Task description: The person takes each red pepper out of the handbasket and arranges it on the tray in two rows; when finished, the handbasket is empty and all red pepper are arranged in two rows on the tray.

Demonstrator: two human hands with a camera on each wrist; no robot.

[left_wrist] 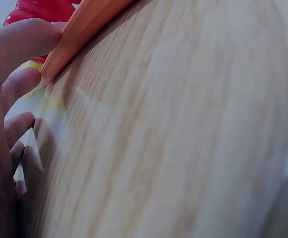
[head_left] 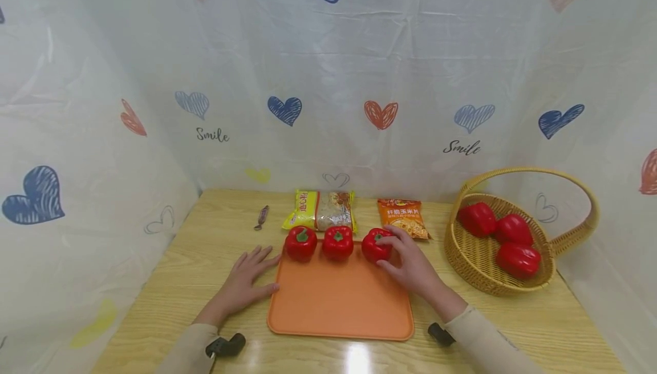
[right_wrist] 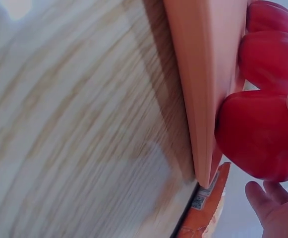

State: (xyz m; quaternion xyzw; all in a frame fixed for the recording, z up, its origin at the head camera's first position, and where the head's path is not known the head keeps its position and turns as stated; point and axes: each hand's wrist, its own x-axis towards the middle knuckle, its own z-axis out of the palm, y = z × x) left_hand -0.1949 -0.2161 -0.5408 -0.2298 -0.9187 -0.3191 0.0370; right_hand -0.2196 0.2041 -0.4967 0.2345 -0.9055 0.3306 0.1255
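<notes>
Three red bell peppers (head_left: 337,244) are lining tray (head_left: 341,305) | right grip (head_left: 413,265) is holding rightmost pepper (head_left: 370,247) from its right | left grip (head_left: 245,281) is resting wide

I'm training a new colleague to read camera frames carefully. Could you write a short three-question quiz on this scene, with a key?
1. Count: how many red peppers stand in a row along the far edge of the orange tray?

2. True or false: in the head view, the wicker basket stands to the right of the tray.

3. Multiple choice: what does the thumb of the left hand touch?
A) the small wrapped candy
B) the edge of the tray
C) the handle of the basket

Key:
1. Three
2. True
3. B
</notes>
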